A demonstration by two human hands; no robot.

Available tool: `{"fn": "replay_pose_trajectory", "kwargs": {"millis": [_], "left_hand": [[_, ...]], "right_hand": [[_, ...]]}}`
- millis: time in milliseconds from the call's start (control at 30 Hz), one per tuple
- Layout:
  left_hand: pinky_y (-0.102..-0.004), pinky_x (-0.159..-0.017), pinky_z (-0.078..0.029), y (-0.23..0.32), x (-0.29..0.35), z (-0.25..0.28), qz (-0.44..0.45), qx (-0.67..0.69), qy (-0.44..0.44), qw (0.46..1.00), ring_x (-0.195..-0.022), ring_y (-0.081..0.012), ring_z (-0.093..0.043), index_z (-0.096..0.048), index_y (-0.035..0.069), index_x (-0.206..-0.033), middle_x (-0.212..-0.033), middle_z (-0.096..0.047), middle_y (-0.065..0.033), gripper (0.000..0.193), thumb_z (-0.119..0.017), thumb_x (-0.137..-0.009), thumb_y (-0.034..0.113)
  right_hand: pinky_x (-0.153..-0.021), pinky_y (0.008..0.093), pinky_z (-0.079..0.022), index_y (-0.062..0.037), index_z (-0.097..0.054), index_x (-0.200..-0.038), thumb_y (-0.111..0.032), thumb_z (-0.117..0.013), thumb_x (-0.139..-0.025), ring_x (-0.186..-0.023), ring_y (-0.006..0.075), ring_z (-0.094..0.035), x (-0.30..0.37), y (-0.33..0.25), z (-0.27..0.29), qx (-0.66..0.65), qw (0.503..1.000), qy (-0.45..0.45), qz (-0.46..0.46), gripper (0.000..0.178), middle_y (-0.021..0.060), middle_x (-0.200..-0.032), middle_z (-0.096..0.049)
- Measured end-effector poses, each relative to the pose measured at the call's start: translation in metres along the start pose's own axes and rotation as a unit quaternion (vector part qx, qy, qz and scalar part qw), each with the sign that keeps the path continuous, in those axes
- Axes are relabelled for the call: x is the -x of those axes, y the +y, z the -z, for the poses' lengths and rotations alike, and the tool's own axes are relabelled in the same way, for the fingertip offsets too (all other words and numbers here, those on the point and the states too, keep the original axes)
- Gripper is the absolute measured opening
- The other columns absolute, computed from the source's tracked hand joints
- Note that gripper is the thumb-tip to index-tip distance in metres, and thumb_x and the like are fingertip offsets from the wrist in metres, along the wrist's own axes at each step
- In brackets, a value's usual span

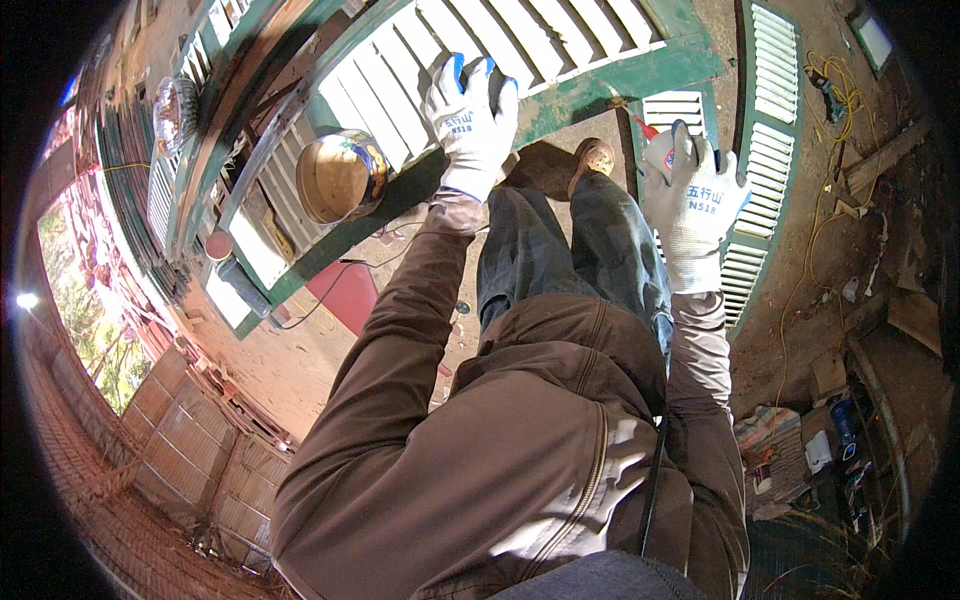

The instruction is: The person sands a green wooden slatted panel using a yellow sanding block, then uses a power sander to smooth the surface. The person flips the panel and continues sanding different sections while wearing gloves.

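My left hand, in a white glove with blue fingertips, rests on a louvered shutter with a green frame and pale slats. Its fingers are spread apart over the slats and hold nothing. On the right, my right hand, gloved alike, is wrapped around a white squeeze bottle with a red pointed nozzle. The nozzle points up and left, toward the shutter's near edge. Most of the bottle is hidden behind the glove.
A round tin stands left of my left hand. A dark cylindrical power tool with a cord lies at the shutter's left end. More louvered panels lie at right. A yellow cord is coiled on the floor; a red panel lies below.
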State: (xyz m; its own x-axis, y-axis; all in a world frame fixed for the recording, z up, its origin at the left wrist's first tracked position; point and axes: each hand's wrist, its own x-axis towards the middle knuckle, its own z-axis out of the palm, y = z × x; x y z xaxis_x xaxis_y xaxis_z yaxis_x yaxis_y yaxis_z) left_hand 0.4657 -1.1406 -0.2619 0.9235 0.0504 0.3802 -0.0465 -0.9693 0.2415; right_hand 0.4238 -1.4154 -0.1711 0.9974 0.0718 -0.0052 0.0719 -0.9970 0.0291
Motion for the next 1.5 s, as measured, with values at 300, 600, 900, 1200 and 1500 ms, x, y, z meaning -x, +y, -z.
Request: {"fn": "replay_pose_trajectory", "kwargs": {"millis": [300, 600, 900, 1200, 1500], "left_hand": [[-0.0533, -0.103, -0.045, 0.0, 0.0, 0.0, 0.011, 0.004, -0.002, 1.0, -0.125, -0.0405, -0.056, -0.073, 0.012, -0.12, -0.137, -0.057, -0.0197, 0.041, -0.076, -0.088, 0.037], [-0.0537, -0.103, -0.045, 0.0, -0.001, 0.002, 0.008, 0.003, -0.006, 1.0, -0.125, -0.0404, -0.056, -0.072, 0.012, -0.121, -0.137, -0.057, -0.0194, 0.042, -0.076, -0.088, 0.037], [-0.0539, -0.106, -0.043, 0.001, -0.002, 0.001, 0.008, -0.001, -0.01, 1.0, -0.126, -0.0403, -0.055, -0.071, 0.012, -0.122, -0.138, -0.056, -0.0198, 0.042, -0.075, -0.089, 0.038], [-0.0533, -0.106, -0.043, 0.001, -0.001, 0.001, 0.015, -0.003, -0.02, 1.0, -0.126, -0.0405, -0.054, -0.071, 0.012, -0.121, -0.138, -0.056, -0.02, 0.042, -0.075, -0.089, 0.038], [-0.0531, -0.104, -0.044, 0.003, -0.004, 0.001, 0.009, 0.01, -0.013, 1.0, -0.125, -0.0409, -0.055, -0.072, 0.011, -0.121, -0.137, -0.056, -0.0202, 0.042, -0.076, -0.088, 0.037]], "right_hand": [[-0.087, 0.0465, -0.045, -0.0165, -0.065, -0.137, -0.043, -0.081, -0.079, -0.101, 0.0271, -0.062, 0.001, 0.006, 0.001, 0.007, 1.0, 0.01, 0.022, 0.065, 0.0042, -0.113, -0.07], [-0.089, 0.0489, -0.041, -0.0155, -0.066, -0.137, -0.046, -0.082, -0.078, -0.111, 0.0295, -0.057, 0.003, 0.011, -0.007, -0.02, 0.999, -0.019, -0.02, 0.068, 0.0061, -0.119, -0.065], [-0.088, 0.0488, -0.04, -0.0155, -0.065, -0.138, -0.045, -0.083, -0.078, -0.111, 0.0297, -0.057, 0.006, 0.01, -0.004, -0.02, 1.0, -0.012, -0.008, 0.069, 0.0067, -0.119, -0.065], [-0.087, 0.0486, -0.04, -0.014, -0.066, -0.136, -0.042, -0.083, -0.078, -0.109, 0.0283, -0.057, 0.004, 0.011, -0.006, -0.036, 0.999, -0.002, -0.012, 0.067, 0.006, -0.117, -0.065], [-0.087, 0.0485, -0.04, -0.0141, -0.067, -0.135, -0.043, -0.084, -0.076, -0.108, 0.0282, -0.058, 0.005, 0.014, -0.008, -0.031, 0.999, 0.025, 0.006, 0.068, 0.0064, -0.115, -0.066]]}}
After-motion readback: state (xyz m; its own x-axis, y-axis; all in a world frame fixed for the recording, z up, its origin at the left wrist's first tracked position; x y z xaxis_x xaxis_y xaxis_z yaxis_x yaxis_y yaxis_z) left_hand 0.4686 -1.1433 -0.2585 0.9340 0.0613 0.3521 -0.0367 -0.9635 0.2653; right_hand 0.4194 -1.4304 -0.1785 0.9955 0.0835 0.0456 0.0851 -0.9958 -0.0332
